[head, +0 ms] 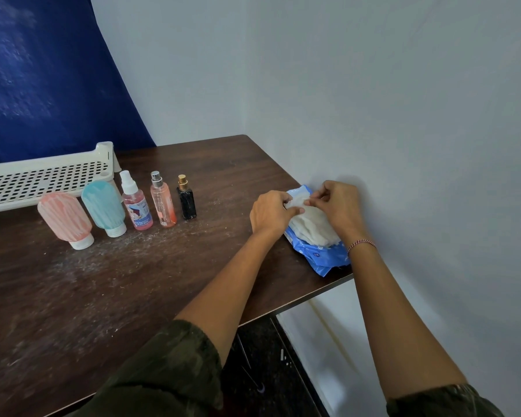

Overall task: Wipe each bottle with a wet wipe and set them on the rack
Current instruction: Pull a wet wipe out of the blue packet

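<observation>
Left hand (pixel 269 213) and right hand (pixel 340 206) pinch wipe (pixel 309 224).

Left hand (pixel 269 213) and right hand (pixel 339 206) both pinch the top wet wipe (pixel 312 225) of the open blue wipe pack (pixel 325 257), 3 o'clock on the desk (pixel 133 281). Row at 10 o'clock: pink tube (pixel 65 219), teal tube (pixel 104 206), white-capped spray bottle (pixel 136 206), silver-capped spray bottle (pixel 162 201), black perfume bottle (pixel 186 201). White rack (pixel 42 179) is just behind.

At nine o'clock we counted one pink squeeze bottle (pixel 64 219), one teal squeeze bottle (pixel 103 206), three spray bottles (pixel 162 203) and one perforated rack (pixel 42 179); at four o'clock, one wet-wipe pack (pixel 324 257).
</observation>
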Action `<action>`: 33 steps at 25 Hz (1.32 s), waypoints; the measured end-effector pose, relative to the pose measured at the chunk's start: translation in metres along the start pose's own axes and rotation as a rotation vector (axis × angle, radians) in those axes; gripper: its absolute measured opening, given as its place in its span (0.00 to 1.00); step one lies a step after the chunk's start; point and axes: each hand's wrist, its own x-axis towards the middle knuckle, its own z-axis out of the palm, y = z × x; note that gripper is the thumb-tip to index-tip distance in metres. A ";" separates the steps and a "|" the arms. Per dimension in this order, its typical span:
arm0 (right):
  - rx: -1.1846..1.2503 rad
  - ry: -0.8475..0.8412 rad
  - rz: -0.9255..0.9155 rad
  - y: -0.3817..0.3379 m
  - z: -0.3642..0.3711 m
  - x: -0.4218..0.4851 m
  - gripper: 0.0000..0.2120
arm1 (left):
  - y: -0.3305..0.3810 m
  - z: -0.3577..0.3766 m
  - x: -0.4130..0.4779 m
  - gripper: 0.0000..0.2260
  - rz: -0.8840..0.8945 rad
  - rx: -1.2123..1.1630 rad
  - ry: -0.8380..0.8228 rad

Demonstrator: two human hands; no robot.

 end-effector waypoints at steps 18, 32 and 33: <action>0.009 -0.002 0.099 -0.017 -0.014 -0.001 0.17 | 0.010 0.001 -0.007 0.09 0.048 -0.196 0.156; 0.410 -0.153 0.256 -0.015 -0.018 -0.002 0.09 | 0.016 0.006 -0.009 0.04 -0.209 -0.569 0.027; 0.421 -0.165 0.264 -0.016 -0.019 -0.001 0.09 | 0.017 0.006 -0.009 0.04 -0.213 -0.568 0.029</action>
